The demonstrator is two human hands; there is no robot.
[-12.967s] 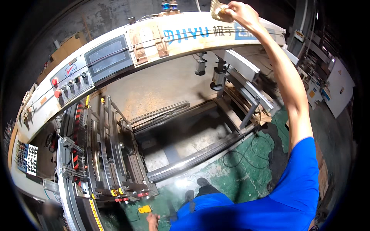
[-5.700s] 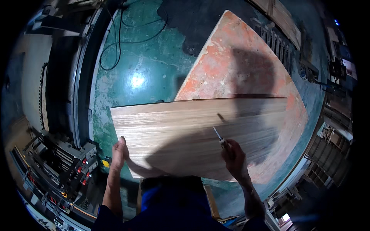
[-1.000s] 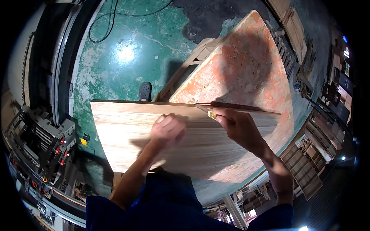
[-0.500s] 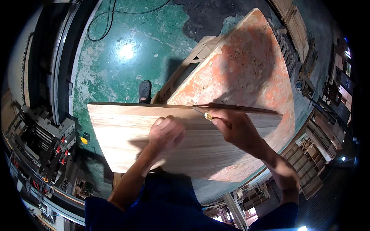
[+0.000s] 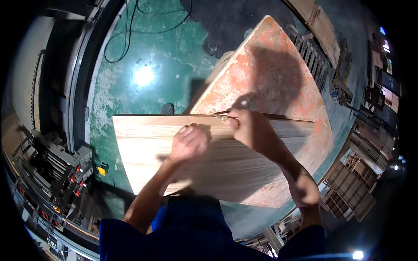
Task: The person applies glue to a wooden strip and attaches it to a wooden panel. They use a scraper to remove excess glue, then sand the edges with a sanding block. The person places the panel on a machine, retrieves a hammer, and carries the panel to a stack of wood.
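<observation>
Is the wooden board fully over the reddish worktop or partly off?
Partly off: the wooden board sticks out leftward past the slanting edge of the reddish worktop, with green floor beside that part.

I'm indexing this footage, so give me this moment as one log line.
left hand: fingers curled, over wooden board | right hand: gripping small tool at board's far edge | board: overlapping mottled orange surface

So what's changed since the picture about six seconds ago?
The left hand let go of the left edge of the board and moved right, over it. The right hand moved forward, bringing the tool to the far edge. The tool stayed in that hand, the board on the table.
</observation>
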